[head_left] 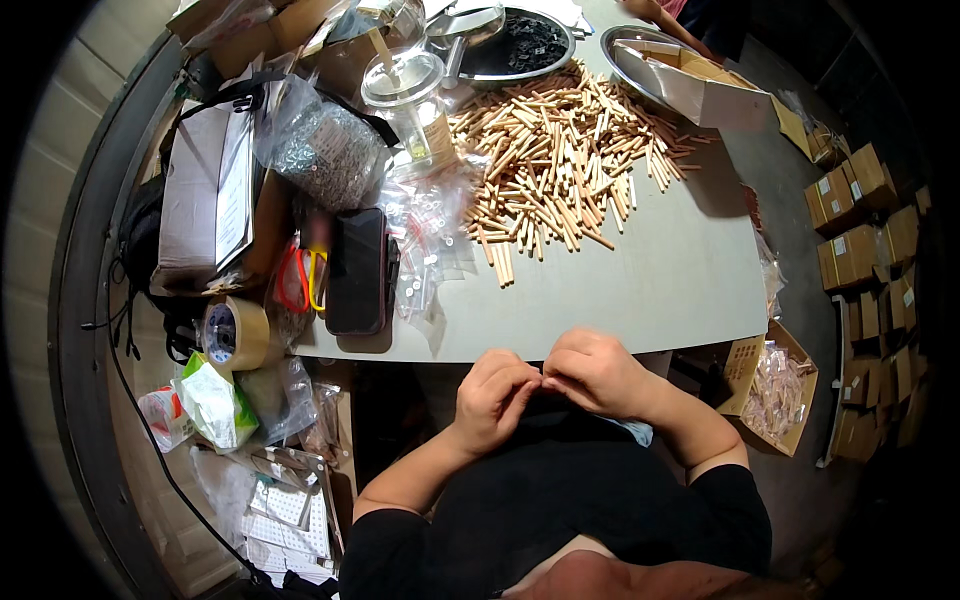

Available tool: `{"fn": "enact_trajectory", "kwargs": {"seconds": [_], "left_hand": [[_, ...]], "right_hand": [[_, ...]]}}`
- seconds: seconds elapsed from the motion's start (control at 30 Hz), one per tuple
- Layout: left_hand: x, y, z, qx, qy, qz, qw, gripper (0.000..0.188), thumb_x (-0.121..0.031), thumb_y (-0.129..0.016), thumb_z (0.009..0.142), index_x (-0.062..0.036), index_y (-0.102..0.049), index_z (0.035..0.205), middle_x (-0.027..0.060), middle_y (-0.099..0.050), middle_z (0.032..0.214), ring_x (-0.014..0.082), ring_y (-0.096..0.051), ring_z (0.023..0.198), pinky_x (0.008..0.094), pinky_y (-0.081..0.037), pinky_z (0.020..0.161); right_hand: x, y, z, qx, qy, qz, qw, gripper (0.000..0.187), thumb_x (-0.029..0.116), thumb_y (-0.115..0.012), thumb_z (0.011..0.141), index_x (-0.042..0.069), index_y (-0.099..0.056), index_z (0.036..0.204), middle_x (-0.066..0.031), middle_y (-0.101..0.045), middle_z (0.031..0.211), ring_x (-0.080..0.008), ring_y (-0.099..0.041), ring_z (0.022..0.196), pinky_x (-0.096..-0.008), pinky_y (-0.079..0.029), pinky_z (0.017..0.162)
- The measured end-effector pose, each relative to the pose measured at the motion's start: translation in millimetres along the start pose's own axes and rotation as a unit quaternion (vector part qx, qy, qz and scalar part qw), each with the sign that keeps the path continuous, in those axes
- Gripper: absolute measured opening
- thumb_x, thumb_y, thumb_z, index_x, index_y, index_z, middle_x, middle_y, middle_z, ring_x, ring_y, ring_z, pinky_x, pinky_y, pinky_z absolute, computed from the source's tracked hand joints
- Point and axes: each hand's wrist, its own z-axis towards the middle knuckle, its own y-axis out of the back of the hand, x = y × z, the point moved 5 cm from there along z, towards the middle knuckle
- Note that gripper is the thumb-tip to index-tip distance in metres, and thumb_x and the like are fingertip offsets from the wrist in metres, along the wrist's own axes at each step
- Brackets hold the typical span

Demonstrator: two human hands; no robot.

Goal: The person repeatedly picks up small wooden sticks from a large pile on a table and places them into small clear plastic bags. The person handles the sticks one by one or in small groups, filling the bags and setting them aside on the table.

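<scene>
One table (600, 295) faces one left hand (493, 396) meeting one right hand (598, 372).

Short wooden sticks (560, 165), pale tan, heaped loosely, crisscrossed, on grey table (650, 280).

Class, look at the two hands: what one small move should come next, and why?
Probably shift the left hand and right hand forward over the table: their fingertips meet just short of its near edge, so anything pinched there, too small to make out, might drop past it.
</scene>
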Motion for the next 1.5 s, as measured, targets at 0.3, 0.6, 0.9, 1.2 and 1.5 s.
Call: {"fn": "enact_trajectory", "kwargs": {"seconds": [0.3, 0.6, 0.9, 1.2, 1.5], "left_hand": [[4.8, 0.6, -1.7, -0.033, 0.018, -0.019, 0.999, 0.012, 0.002, -0.073, 0.083, 0.0010, -0.071, 0.096, 0.0124, -0.069, 0.089, 0.0259, -0.066, 0.080, 0.0326, -0.053, 0.070], [-1.6, 0.0, -1.4, -0.030, 0.025, 0.012, 0.999, 0.008, 0.001, -0.073, 0.082, -0.0001, -0.067, 0.088, 0.0122, -0.067, 0.085, 0.0275, -0.064, 0.078, 0.0348, -0.051, 0.070], [8.7, 18.4, -1.8, -0.074, 0.023, 0.209, 0.975, 0.043, -0.015, -0.078, 0.081, 0.0036, -0.058, 0.114, 0.0200, -0.060, 0.109, 0.0366, -0.056, 0.097, 0.0420, -0.046, 0.085], [36.5, 35.1, -23.8, -0.025, 0.097, 0.392, 0.914, 0.069, -0.027, -0.079, 0.080, 0.0059, -0.051, 0.134, 0.0217, -0.052, 0.125, 0.0404, -0.047, 0.117, 0.0477, -0.038, 0.101], [29.0, 11.4, -17.4, 0.021, -0.018, 0.300, 0.953, 0.043, -0.012, -0.081, 0.075, -0.0012, -0.063, 0.113, 0.0183, -0.056, 0.124, 0.0384, -0.053, 0.114, 0.0477, -0.043, 0.099]], "right_hand": [[-2.0, 1.4, -3.2, 0.003, -0.044, 0.066, 0.997, 0.012, 0.012, -0.070, 0.087, 0.003, -0.063, 0.092, -0.0132, -0.063, 0.088, -0.0341, -0.062, 0.083, -0.0420, -0.051, 0.073], [-3.1, -6.0, -4.4, -0.009, -0.040, 0.031, 0.999, 0.008, 0.007, -0.068, 0.087, 0.002, -0.062, 0.090, -0.0137, -0.060, 0.086, -0.0341, -0.061, 0.080, -0.0410, -0.051, 0.071], [-18.7, 32.3, -40.4, -0.012, -0.147, -0.028, 0.989, 0.013, 0.018, -0.069, 0.091, 0.005, -0.067, 0.093, -0.0133, -0.066, 0.085, -0.0314, -0.064, 0.076, -0.0381, -0.052, 0.068], [-29.1, 206.8, -293.7, -0.257, -0.547, -0.348, 0.717, 0.015, 0.010, -0.068, 0.085, -0.004, -0.064, 0.089, -0.0155, -0.067, 0.083, -0.0313, -0.063, 0.079, -0.0379, -0.049, 0.075], [-77.1, 128.1, -119.2, -0.164, -0.317, -0.299, 0.885, 0.033, 0.017, -0.069, 0.085, 0.001, -0.065, 0.113, -0.0189, -0.063, 0.112, -0.0372, -0.059, 0.105, -0.0438, -0.046, 0.097]]}}
